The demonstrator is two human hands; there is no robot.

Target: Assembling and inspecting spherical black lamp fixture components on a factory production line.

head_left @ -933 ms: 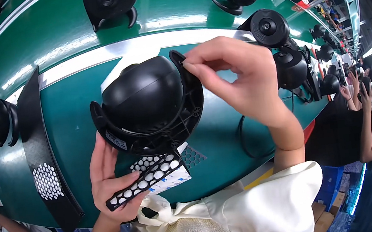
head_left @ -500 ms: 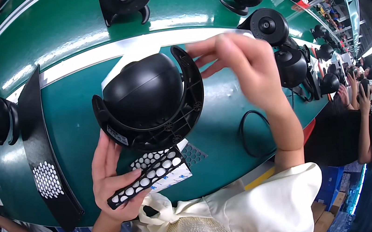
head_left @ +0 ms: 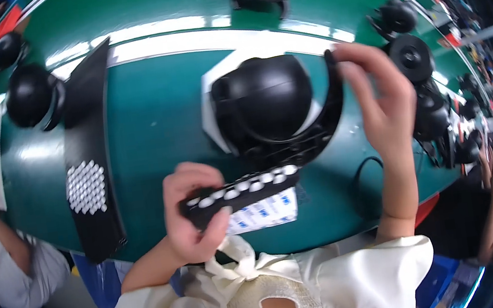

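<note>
In front of me a glossy black rounded unit (head_left: 267,98) lies on the table with its curved black bracket (head_left: 330,118) towards me. My right hand (head_left: 385,95) has thumb and forefinger closed at the bracket's upper right tip; any small piece between them is hidden. Closed around one end of a folded black strip with rows of white round pads (head_left: 255,184), my left hand (head_left: 198,210) keeps it at the bracket's near edge. White backing paper with blue print (head_left: 273,211) shows below the strip.
A white sheet (head_left: 210,115) lies under the unit. On the left lies a long black panel (head_left: 100,226) bearing white round pads (head_left: 86,187). A black cable (head_left: 361,170) curls at right. More black units (head_left: 33,95) stand around, and co-workers sit on both sides.
My view has shifted, so the scene sits further right. The unit has gone from raised and tilted to lower on the table. My left hand's strip has come away from under it; my right fingers have closed at the bracket tip.
</note>
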